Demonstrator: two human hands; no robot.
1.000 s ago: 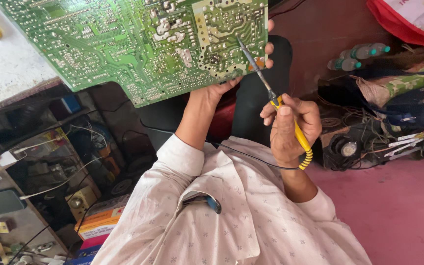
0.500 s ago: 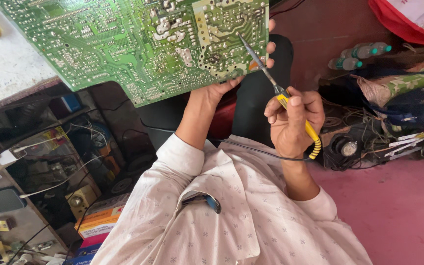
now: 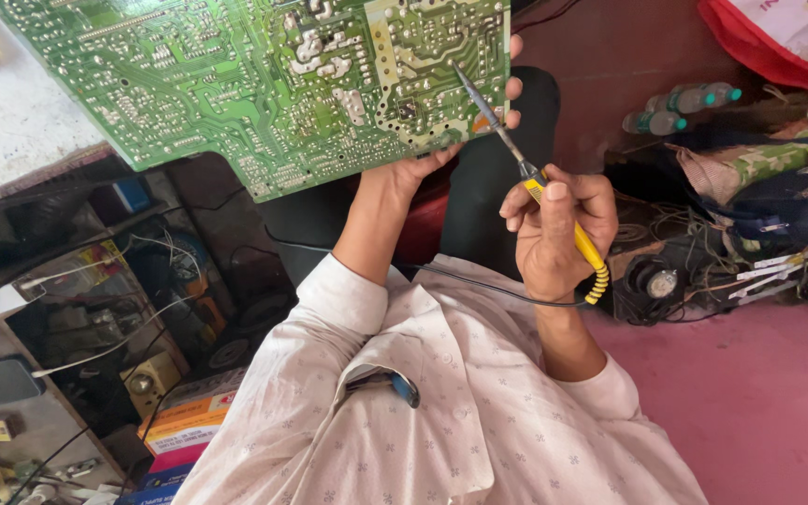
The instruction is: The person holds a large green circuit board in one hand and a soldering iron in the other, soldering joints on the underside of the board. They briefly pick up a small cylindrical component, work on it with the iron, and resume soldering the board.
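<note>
We see a large green circuit board point(image 3: 236, 84) held up over the table point(image 3: 11, 131) edge, our left hand point(image 3: 423, 166) gripping its lower edge from behind. Our right hand point(image 3: 554, 229) is closed around a yellow soldering iron point(image 3: 554, 210), tip on the board. A wobble in that one-handed hold could, we judge, drag the tip across neighbouring joints.

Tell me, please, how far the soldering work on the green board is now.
Done: cannot tell. In hand: left hand props the circuit board, right hand aims the soldering iron at its corner. Left: which joints remain is not visible.
</note>
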